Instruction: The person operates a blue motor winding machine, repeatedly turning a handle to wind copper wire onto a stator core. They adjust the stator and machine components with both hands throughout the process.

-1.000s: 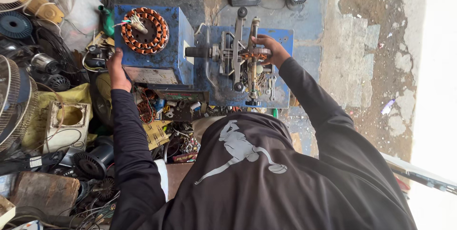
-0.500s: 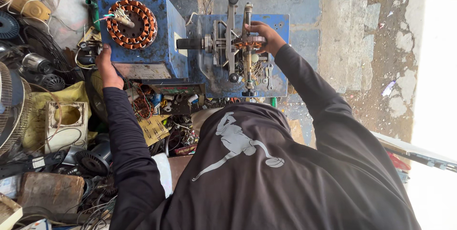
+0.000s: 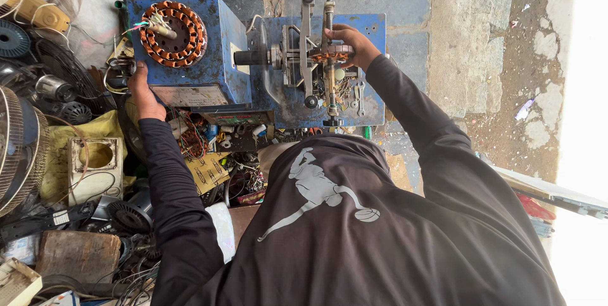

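A blue coil-winding machine (image 3: 215, 71) stands in front of me, with a copper-wound stator ring (image 3: 172, 33) lying on top of its box. My left hand (image 3: 140, 87) grips the crank at the box's left side. My right hand (image 3: 351, 45) is closed on a small copper-wound piece mounted on the metal spindle frame (image 3: 310, 52) above the blue base plate (image 3: 370, 100). Both arms wear black sleeves, and my black shirt fills the lower frame.
Fan guards (image 3: 19, 147), a yellow cloth (image 3: 76, 132), a cream plastic housing (image 3: 95, 166), motor parts and loose wires crowd the left. Small tools and coloured wires (image 3: 209, 141) lie below the machine. Cracked concrete floor (image 3: 494, 59) runs along the right.
The view has shifted a little, so the machine sits slightly lower and to the left in frame. Both hands keep their holds on the crank and the spindle piece.
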